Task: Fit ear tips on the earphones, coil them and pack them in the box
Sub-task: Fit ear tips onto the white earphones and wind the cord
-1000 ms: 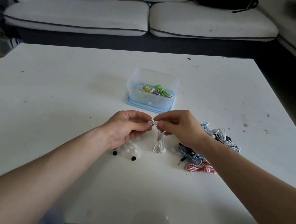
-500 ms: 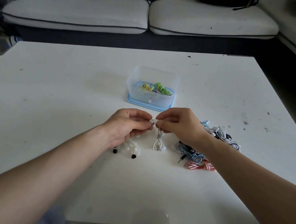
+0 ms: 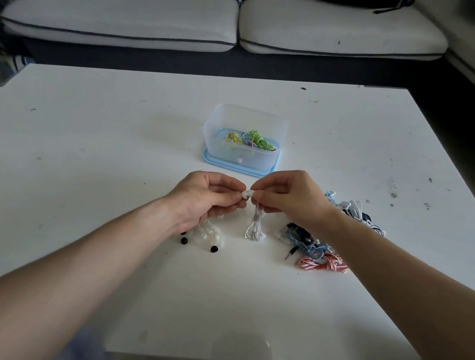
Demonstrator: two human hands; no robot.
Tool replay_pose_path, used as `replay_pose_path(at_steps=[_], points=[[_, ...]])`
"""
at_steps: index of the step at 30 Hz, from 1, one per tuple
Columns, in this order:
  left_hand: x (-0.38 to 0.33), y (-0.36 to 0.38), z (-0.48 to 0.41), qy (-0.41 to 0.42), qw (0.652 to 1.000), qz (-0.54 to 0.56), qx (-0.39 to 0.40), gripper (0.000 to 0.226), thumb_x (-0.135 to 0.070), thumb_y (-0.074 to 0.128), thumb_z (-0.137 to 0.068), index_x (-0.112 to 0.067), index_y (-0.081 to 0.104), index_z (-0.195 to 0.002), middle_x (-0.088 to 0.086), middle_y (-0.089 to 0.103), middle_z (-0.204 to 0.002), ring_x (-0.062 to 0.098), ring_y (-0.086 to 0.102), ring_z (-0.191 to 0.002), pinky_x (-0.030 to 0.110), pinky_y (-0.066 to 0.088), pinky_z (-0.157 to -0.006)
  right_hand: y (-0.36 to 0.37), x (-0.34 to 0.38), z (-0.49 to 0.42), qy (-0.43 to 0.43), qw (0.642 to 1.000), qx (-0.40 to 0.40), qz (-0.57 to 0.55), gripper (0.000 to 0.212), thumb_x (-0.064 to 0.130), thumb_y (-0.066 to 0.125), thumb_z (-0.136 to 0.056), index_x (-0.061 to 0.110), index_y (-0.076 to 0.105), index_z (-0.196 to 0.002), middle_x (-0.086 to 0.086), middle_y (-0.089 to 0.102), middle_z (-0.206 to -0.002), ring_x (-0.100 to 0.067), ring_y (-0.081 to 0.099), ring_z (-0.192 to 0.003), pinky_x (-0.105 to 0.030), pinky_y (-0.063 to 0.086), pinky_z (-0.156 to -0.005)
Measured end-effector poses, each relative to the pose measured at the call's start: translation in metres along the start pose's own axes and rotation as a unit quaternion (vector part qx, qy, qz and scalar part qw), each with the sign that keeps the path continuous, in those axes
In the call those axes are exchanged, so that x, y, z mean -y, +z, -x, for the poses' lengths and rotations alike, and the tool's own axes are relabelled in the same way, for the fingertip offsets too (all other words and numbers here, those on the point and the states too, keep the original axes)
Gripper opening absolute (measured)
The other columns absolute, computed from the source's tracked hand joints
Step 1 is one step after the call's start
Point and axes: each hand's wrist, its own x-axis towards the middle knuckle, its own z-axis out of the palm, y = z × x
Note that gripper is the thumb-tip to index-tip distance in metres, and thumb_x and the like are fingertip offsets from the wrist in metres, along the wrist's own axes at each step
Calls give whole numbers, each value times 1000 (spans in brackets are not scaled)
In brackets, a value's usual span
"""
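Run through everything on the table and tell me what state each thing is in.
Left hand: pinches ear tip.
Right hand: pinches white earphones.
White earphones: cable bundled, hanging to table.
Box: open, on blue lid, coloured earphones inside.
Loose ear tips: piled, unfitted.
Other earphones: tangled heap.

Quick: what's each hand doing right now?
Left hand: pinching the white ear tip.
Right hand: pinching the white earphones.

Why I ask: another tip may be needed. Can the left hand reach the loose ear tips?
Probably yes: the ear tips lie just under the left hand, with nothing in between.
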Motion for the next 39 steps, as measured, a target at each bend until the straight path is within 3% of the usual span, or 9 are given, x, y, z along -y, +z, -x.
replay_pose_path(at_steps=[3,16,20,27,31,35,39], points=[[0,0,1,0,1000,-2,7,17,10,66,-83,-5,68,-90,11,75,-80,17,74,-74,20,56,-63,-2,1,0,2,1000,15,-6,7,4,74,-87,2,74,-94,-16,74,-80,-18,66,-70,-32,58,-78],[1,1,1,-7,1000,-2,4,17,7,69,-78,-6,68,-89,9,75,-78,17,74,-73,19,56,-63,-4,1,1,-9,999,31,-3,9,3,74,-85,-2,73,-94,-17,73,-80,-23,65,-75,-43,57,-84],[1,2,2,-9,1000,5,7,19,4,72,-73,-5,68,-90,10,75,-79,17,74,-73,19,56,-63,-3,0,2,-12,999,42,-4,9,3,73,-87,-1,73,-95,-16,73,-80,-22,64,-74,-39,57,-82],[0,3,2,-7,1000,0,9,17,9,68,-80,-4,67,-90,9,75,-76,16,74,-72,18,55,-61,-7,1,2,-6,998,54,-12,9,1,73,-87,-1,73,-96,-17,73,-81,-24,66,-77,-38,58,-83],[0,2,1,3,1000,-13,10,15,7,69,-81,-6,68,-90,9,75,-77,16,73,-73,20,55,-62,-7,3,3,-3,999,52,10,7,7,73,-88,5,74,-95,-12,74,-81,-17,65,-74,-31,55,-73],[-6,-9,-4,48,987,-150,-21,11,0,68,-88,-9,71,-92,7,75,-85,14,71,-73,23,58,-70,-8,4,0,9,999,20,33,11,11,71,-89,14,72,-100,0,73,-79,-11,61,-66,-21,48,-61],[-2,-27,-9,108,889,-438,-81,16,-7,74,-81,-24,75,-83,-10,71,-78,-5,61,-61,9,45,-62,-12,-3,-5,27,994,-27,99,13,12,69,-89,16,74,-100,4,68,-71,-10,63,-62,-22,52,-60]])
